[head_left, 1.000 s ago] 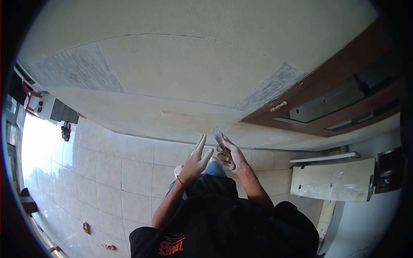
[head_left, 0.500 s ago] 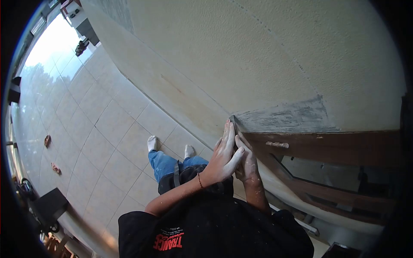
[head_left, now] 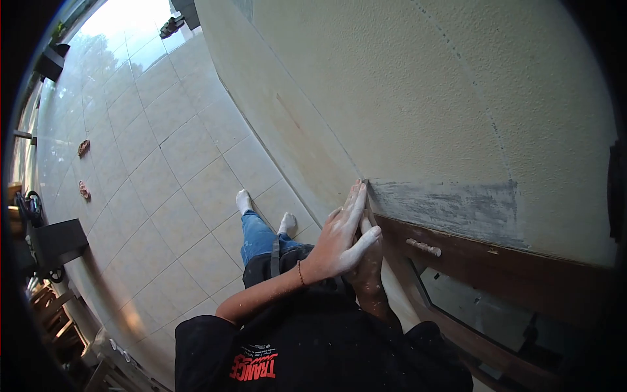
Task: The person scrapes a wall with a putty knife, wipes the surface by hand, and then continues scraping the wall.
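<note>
Powdery white left hand [head_left: 341, 236] lies with straight fingers held close together, tips at the wall corner beside the grey patch [head_left: 450, 208]. My right hand [head_left: 371, 260] is just behind and to its right, partly covered by it. A small dark grey edge [head_left: 366, 183] shows at the fingertips; the rest of what is between the hands is hidden. Both hands press towards the cream wall [head_left: 392, 104], near the brown wooden frame [head_left: 470, 251].
A white-smeared handle-like piece [head_left: 423, 247] is on the wooden frame, above a glass pane [head_left: 470, 300]. Pale floor tiles [head_left: 189, 163] spread to the left, with two small brown items [head_left: 83, 149] and a dark box [head_left: 60, 245] farther off.
The view has turned and shifted, so floor and wall appear moved. My hands have moved slightly right in view and remain together at the wall corner.
</note>
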A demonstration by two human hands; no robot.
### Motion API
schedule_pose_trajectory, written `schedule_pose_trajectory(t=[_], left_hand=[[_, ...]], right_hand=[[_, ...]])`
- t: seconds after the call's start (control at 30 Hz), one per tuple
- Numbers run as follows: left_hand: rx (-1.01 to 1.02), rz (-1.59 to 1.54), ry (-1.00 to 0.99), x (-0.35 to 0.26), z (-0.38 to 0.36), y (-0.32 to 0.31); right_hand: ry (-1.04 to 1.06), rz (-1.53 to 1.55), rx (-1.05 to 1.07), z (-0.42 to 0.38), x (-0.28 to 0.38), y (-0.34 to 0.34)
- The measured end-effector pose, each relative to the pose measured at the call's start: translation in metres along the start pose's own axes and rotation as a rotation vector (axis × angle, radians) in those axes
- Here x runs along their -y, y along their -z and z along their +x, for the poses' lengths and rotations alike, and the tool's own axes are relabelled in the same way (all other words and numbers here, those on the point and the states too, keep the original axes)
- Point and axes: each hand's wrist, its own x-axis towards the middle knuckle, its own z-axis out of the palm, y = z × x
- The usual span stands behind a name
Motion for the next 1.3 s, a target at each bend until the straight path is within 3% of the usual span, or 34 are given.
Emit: schedule_pose_trajectory(t=[0.03,0.2,0.33,0.5,0.73,0.97,1.07,1.3], left_hand=[[0.006,0.007,-0.008,-0.004,-0.005,-0.005],[-0.006,0.077,0.053,-0.008,0.009,0.009],[0.078,0.043,0.054,-0.016,0.002,0.007],[0.001,0.089,0.076,-0.006,0.016,0.018],[0.059,0.096,0.026,-0.016,0.01,0.009],[0.042,0.038,0.105,-0.004,0.023,0.028],[0.126,0.029,-0.01,-0.012,0.007,0.012],[0.053,0.039,0.049,-0.004,0.015,0.02]], right_hand=[[0.061,-0.19,-0.02,-0.005,0.003,0.005],[0.004,0.037,-0.022,0.022,0.0,-0.01],[-0.004,0.011,-0.02,0.013,0.006,-0.005],[0.005,0.055,-0.034,0.045,0.001,-0.009],[-0.03,0.046,-0.032,0.027,0.004,-0.008],[-0.034,0.075,-0.031,0.049,0.003,-0.021],[-0.075,0.058,-0.028,0.026,0.002,-0.01],[-0.068,0.071,-0.024,0.049,0.003,-0.012]])
